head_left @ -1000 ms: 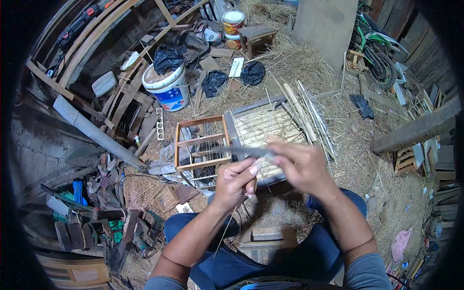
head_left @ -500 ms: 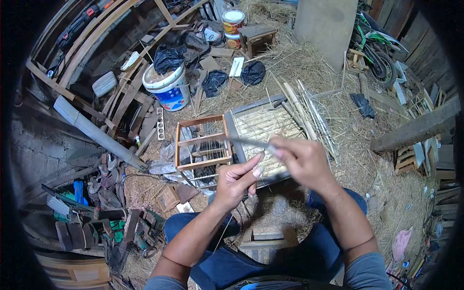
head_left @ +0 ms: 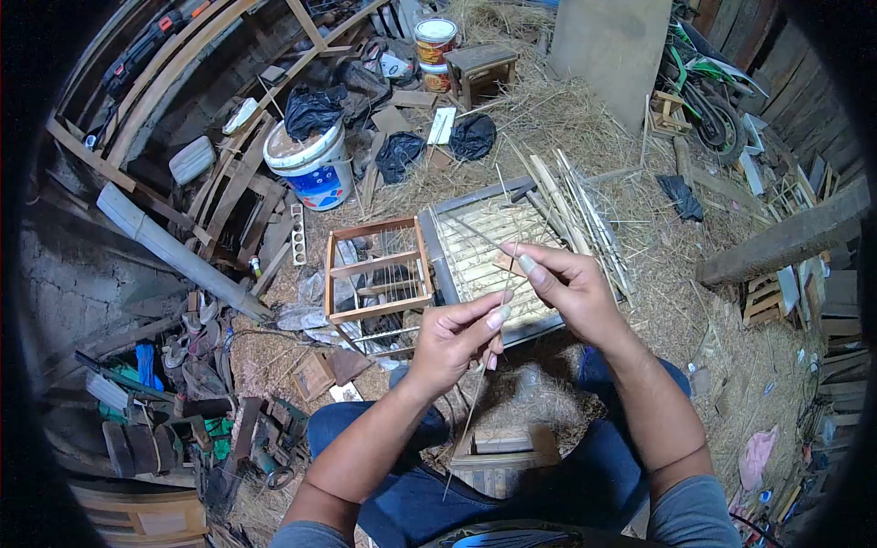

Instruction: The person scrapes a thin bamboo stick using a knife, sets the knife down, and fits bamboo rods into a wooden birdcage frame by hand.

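Pinched between the thumb and fingers of my left hand (head_left: pixel 457 342) is a thin strip (head_left: pixel 470 420), whose long end hangs down toward my lap. Just to the right and slightly higher, my right hand (head_left: pixel 571 292) is closed on a thin blade (head_left: pixel 475 231) that points up and to the left. The fingertips of both hands are close together. Beyond them lies a grey-framed panel of pale slats (head_left: pixel 438 260), and left of it a small wooden frame with thin bars (head_left: pixel 379 312).
Long split sticks (head_left: pixel 598 224) lie on the panel's right side. A white bucket (head_left: pixel 320 169) with a black bag stands at the upper left. Farther back are stacked tubs (head_left: pixel 435 55) and a small stool (head_left: pixel 482 64). A wooden beam (head_left: pixel 786 239) juts in from the right.
The blade in my right hand has turned from nearly level to a steeper slant. My right hand has moved slightly down and left, while the strip's hanging end has swung right.
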Motion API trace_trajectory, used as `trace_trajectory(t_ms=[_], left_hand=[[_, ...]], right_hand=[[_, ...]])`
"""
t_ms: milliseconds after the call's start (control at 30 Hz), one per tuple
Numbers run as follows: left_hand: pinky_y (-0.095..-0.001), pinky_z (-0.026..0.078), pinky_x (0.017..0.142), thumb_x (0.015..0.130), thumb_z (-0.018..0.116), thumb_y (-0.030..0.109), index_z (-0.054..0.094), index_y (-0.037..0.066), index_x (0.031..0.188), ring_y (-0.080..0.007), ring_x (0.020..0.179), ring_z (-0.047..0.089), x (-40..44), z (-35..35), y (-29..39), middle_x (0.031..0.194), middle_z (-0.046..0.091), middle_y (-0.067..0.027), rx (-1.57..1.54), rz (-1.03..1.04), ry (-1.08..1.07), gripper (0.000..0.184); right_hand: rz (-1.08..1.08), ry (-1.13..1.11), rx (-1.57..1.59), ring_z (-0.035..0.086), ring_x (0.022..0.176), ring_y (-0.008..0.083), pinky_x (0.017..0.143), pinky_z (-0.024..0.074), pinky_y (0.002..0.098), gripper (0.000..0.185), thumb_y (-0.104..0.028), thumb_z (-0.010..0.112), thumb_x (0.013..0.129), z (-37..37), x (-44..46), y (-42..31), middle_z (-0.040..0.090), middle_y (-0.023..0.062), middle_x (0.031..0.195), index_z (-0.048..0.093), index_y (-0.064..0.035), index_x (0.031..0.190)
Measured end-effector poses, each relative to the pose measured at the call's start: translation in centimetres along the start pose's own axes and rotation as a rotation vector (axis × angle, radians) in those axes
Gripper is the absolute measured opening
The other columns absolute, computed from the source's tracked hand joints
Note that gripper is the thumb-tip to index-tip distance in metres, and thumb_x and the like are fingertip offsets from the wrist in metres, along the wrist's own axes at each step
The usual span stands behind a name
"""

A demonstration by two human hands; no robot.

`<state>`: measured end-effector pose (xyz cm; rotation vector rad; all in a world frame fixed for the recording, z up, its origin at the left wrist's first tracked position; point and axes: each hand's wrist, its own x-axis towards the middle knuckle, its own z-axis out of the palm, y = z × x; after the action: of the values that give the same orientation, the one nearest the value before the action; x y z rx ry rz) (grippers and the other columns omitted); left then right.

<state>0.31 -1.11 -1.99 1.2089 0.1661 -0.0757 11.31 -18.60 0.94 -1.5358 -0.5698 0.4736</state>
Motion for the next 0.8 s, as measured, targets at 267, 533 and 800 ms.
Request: trace_trajectory(t_ms=[267, 533, 800], left_hand=[[-0.0214, 0.046, 0.048, 0.096, 0.066, 0.012, 0.069, -0.005, 0.114, -0.008, 0.054, 0.058, 0.2, -0.7, 0.0, 0.074, 0.066, -0.0061, -0.042, 0.015, 0.078, 0.025], [-0.0223, 0.045, 0.046, 0.094, 0.065, 0.005, 0.069, -0.005, 0.113, -0.0102, 0.055, 0.056, 0.0, -0.3, 0.5, 0.072, 0.063, -0.0065, 0.005, 0.108, 0.059, 0.022], [-0.0225, 0.045, 0.047, 0.096, 0.064, 0.01, 0.07, -0.002, 0.112, -0.0083, 0.056, 0.056, -0.2, -0.8, 0.6, 0.074, 0.064, -0.0032, -0.03, 0.024, 0.016, 0.021]], right_hand=[[-0.282, 0.046, -0.601, 0.072, 0.082, 0.0274, 0.071, 0.056, 0.0342, 0.026, -0.021, 0.068, 0.088, 0.9, -1.2, -0.6, 0.073, 0.0125, 0.094, 0.073, -0.0134, 0.112], [-0.178, 0.121, -0.726, 0.072, 0.075, 0.0241, 0.065, 0.0562, 0.0327, 0.021, -0.021, 0.069, 0.087, -0.1, -0.9, -1.2, 0.075, 0.0084, 0.092, 0.075, -0.0144, 0.106], [-0.316, 0.211, -0.728, 0.071, 0.072, 0.025, 0.06, 0.0539, 0.0342, 0.02, -0.024, 0.069, 0.086, 0.3, -0.9, -1.2, 0.073, 0.008, 0.082, 0.074, -0.0162, 0.103]])
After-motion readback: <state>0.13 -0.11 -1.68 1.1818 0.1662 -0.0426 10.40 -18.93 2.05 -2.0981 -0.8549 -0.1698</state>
